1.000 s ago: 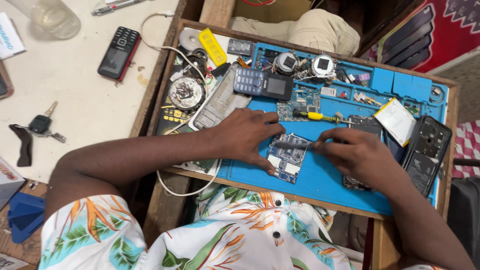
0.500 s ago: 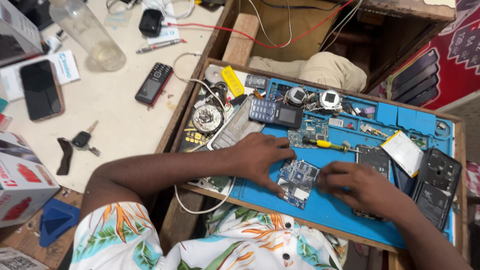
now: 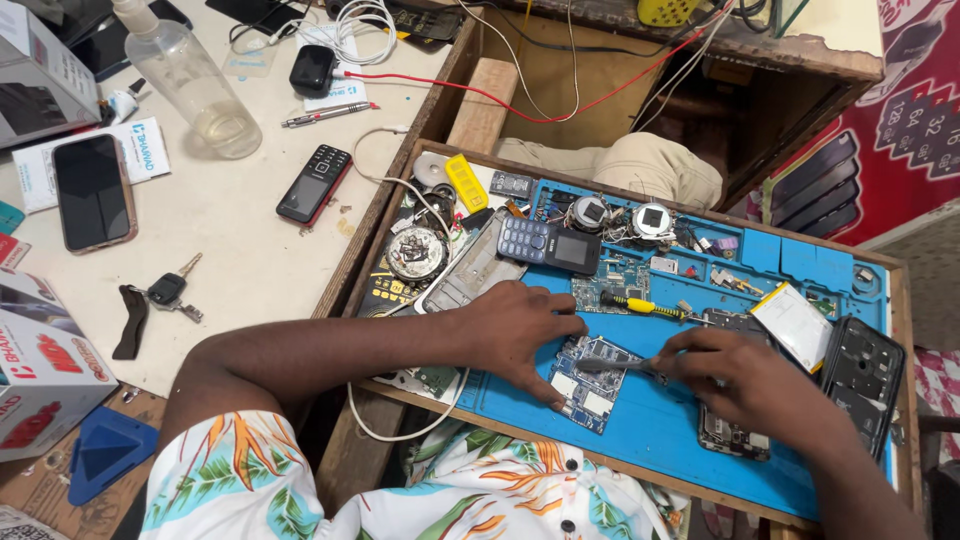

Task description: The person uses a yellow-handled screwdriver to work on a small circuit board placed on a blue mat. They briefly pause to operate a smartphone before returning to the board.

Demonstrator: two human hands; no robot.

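I see the circuit board (image 3: 588,382) flat on the blue mat (image 3: 660,430), long axis running toward the body. My left hand (image 3: 520,330) pins its left edge, fingers spread (nothing grasped); right hand (image 3: 745,375) pinches tweezers (image 3: 615,366) onto it.

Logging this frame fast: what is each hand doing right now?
Left hand: open, fingers spread, pressing down the circuit board.
Right hand: closed on a thin dark tool, tip on the board.
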